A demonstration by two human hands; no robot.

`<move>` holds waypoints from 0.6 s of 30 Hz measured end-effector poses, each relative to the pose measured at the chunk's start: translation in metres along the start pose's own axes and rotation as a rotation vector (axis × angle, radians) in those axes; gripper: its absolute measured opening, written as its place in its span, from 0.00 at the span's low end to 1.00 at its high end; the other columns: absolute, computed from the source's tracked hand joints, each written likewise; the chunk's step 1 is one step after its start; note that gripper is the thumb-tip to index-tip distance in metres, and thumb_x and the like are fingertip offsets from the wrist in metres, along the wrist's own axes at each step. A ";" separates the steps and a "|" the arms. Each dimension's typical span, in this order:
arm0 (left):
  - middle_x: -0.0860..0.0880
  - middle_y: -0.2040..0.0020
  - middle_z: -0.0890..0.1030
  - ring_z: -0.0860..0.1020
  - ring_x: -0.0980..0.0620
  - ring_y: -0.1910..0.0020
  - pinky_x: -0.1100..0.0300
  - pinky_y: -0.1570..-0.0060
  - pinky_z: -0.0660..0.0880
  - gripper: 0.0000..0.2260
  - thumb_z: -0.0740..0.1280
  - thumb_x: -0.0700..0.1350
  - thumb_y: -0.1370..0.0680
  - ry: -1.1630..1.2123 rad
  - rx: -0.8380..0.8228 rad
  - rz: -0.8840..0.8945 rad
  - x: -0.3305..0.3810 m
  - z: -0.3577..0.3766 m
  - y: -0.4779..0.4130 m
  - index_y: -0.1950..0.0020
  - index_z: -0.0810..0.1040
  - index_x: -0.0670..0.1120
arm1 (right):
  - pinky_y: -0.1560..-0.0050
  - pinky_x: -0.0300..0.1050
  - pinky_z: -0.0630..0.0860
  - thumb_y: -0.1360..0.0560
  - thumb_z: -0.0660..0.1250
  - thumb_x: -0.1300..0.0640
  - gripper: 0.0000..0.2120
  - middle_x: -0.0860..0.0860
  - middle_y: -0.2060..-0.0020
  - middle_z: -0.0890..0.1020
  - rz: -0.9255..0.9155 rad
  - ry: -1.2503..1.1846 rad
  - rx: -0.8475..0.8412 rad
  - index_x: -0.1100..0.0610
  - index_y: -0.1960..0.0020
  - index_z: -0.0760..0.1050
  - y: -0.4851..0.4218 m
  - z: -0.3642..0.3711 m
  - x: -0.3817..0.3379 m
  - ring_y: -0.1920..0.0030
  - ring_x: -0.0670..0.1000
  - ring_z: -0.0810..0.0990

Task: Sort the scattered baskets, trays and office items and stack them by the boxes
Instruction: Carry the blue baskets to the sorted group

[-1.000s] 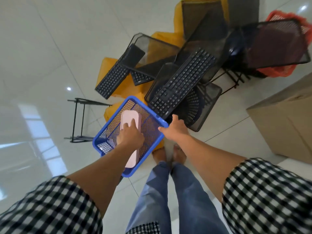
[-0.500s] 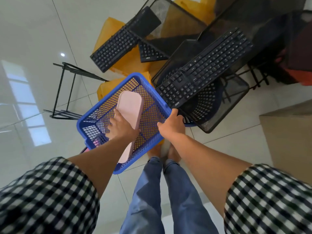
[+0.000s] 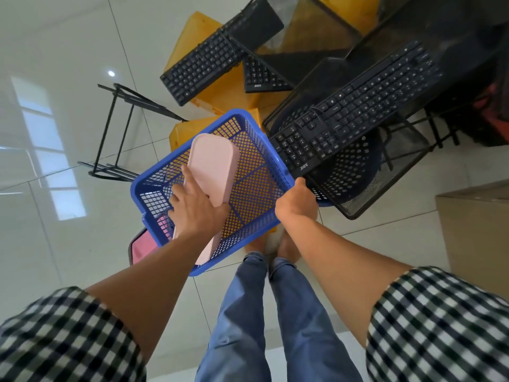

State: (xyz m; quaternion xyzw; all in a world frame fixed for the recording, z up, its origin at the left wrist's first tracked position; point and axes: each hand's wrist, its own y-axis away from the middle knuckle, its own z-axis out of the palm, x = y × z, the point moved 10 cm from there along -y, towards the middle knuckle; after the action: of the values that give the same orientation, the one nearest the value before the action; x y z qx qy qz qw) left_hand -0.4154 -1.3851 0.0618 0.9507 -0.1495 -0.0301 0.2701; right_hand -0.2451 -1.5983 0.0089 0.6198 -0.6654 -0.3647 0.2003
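Blue mesh basket (image 3: 256, 172) tilted, held; pink tray (image 3: 212, 166) inside.

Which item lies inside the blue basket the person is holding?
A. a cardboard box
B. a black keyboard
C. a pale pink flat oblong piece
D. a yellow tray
C: the pink oblong piece rests on the blue basket mesh floor under the left hand.

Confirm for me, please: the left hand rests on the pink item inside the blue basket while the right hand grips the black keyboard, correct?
Not quite. In the head view the right hand grips the rim of the blue basket, not the black keyboard. The left hand does rest on the pink item inside that basket.
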 end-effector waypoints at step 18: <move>0.38 0.39 0.70 0.72 0.34 0.42 0.39 0.42 0.71 0.50 0.71 0.65 0.34 0.110 0.403 0.047 0.002 -0.171 0.038 0.21 0.50 0.48 | 0.52 0.52 0.71 0.21 0.63 0.63 0.17 0.61 0.39 0.79 0.134 -0.370 0.023 0.60 0.32 0.70 0.068 -0.050 -0.001 0.43 0.64 0.79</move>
State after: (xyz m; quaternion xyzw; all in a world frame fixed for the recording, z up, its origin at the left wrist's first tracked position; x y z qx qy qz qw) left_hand -0.3997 -1.3305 0.2276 0.9819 -0.1598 0.0587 0.0827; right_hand -0.2554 -1.6110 0.0913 0.4986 -0.7348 -0.4507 0.0914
